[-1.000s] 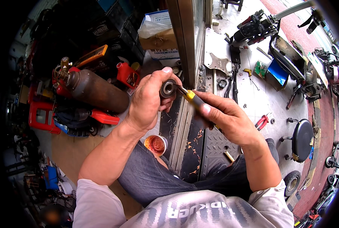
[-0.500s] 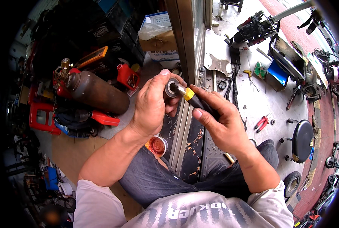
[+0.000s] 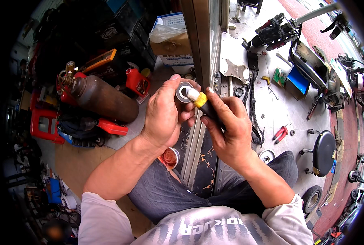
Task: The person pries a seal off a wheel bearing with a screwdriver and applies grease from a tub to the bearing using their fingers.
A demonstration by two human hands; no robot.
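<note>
My left hand (image 3: 161, 110) is closed around a small round metal part with a dark rim and pale centre, likely a bearing (image 3: 180, 93), its flat face turned up. In my right hand (image 3: 232, 130) is a black-handled tool with a yellow collar (image 3: 201, 100). Thumb and fingers wrap its handle, and its pale, blurred front end overlaps the ring's face; I cannot tell its exact kind. Both hands meet above my lap, over a metal door track (image 3: 193, 153). Below my left wrist stands a tub of reddish grease-like stuff (image 3: 169, 158).
A brown gas cylinder (image 3: 104, 99) and red bottles (image 3: 137, 81) lie or stand at left. To the right are red pliers (image 3: 280, 134), a black round stool (image 3: 324, 153), a small wheel (image 3: 312, 199) and scooter parts (image 3: 271, 34). A door post (image 3: 198, 45) rises ahead.
My right hand has shifted slightly left and down, and the tool's handle stands steeper. The ring's face has turned more upward in my left hand, which stays in place.
</note>
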